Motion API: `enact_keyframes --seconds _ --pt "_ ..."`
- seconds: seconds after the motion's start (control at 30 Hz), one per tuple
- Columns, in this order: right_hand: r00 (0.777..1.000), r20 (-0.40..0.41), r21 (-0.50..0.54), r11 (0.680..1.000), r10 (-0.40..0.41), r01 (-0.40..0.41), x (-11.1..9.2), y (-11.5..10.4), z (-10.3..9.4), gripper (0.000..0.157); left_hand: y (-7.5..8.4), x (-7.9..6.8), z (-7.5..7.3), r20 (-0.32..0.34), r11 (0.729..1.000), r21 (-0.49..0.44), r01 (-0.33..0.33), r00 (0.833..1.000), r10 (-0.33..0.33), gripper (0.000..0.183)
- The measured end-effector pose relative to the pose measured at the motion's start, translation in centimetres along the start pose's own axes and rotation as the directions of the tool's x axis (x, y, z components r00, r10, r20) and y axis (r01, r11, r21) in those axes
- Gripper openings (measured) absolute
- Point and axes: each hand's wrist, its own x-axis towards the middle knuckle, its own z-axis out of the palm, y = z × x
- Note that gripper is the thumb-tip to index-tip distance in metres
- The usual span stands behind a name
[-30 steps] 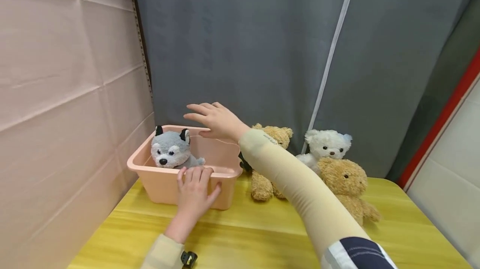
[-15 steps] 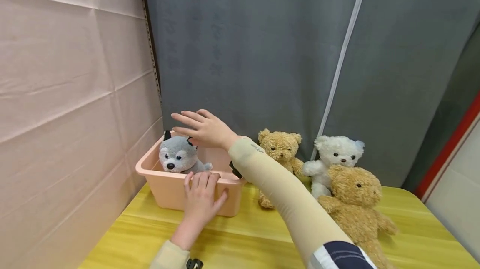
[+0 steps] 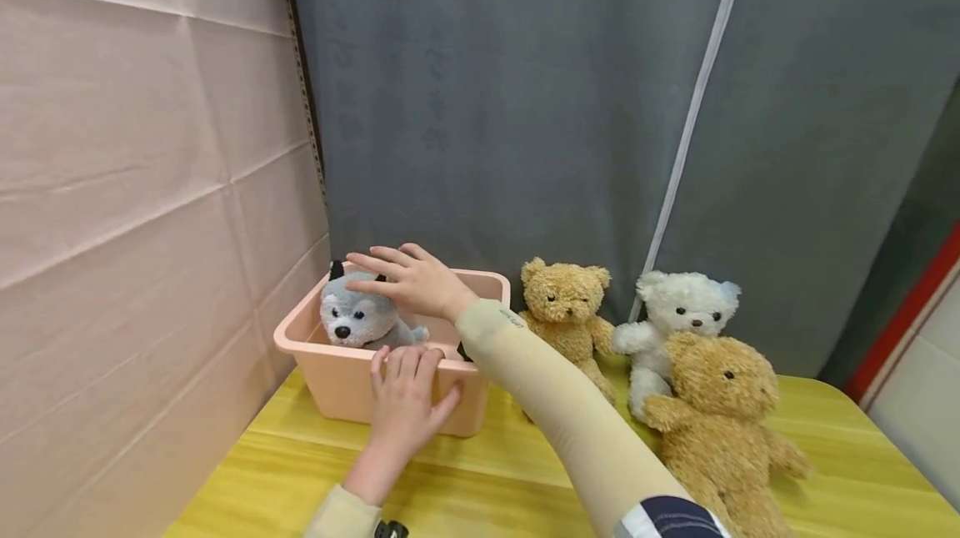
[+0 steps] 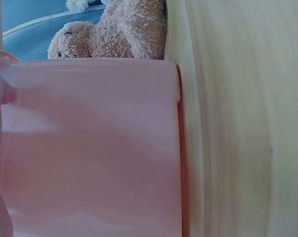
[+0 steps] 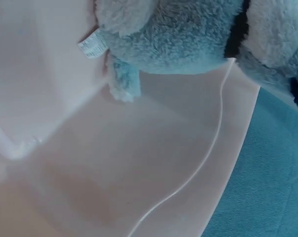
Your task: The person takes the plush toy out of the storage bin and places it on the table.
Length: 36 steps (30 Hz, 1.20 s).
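Observation:
A grey-and-white plush husky (image 3: 358, 323) sits inside a pink plastic bin (image 3: 348, 392), its head above the front rim. My left hand (image 3: 407, 404) grips that rim, fingers curled over the edge and thumb on the outer wall. Over the bin, my right hand (image 3: 420, 281) is spread with straight fingers. Its fingertips overlap the husky's head in the head view; whether they touch it I cannot tell. The right wrist view shows the husky's body (image 5: 178, 39), with a small tag, against the bin's inner wall. No right-hand fingers show there.
Right of the bin, a tan teddy bear (image 3: 566, 313) and a white bear (image 3: 678, 317) sit at the back of the yellow wood-grain table (image 3: 480, 488). Another tan bear (image 3: 720, 429) sits nearer. A grey curtain (image 3: 525, 104) hangs behind; a pale pink cloth wall (image 3: 135, 229) stands left.
My right hand has moved left and down, from above the bin's back edge to the husky's head. The left hand keeps its grip on the rim. The head view has shifted slightly.

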Motion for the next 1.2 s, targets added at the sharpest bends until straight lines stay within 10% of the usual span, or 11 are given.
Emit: enact_keyframes --seconds 0.2,0.43,0.7,1.2 --pt "0.999 0.050 0.027 1.000 0.000 -0.001 0.6 0.4 -0.1 0.060 -0.4 0.7 -0.1 -0.056 1.000 0.005 -0.019 0.998 0.020 0.043" --pt "0.974 0.113 0.214 0.953 0.194 -0.215 0.5 0.3 0.4 0.050 -0.6 0.6 0.0 -0.075 0.999 0.006 -0.031 0.997 0.032 0.043" --pt "0.884 0.270 0.343 0.820 0.382 -0.459 -0.2 -0.3 1.5 0.105 -0.5 0.0 0.0 -0.046 1.000 0.007 -0.025 0.999 0.025 0.045" --pt "0.761 0.379 0.266 0.726 0.527 -0.635 -0.5 -0.4 2.0 0.118 -0.2 -0.2 0.4 -0.052 1.000 0.004 -0.018 0.998 0.018 0.044"
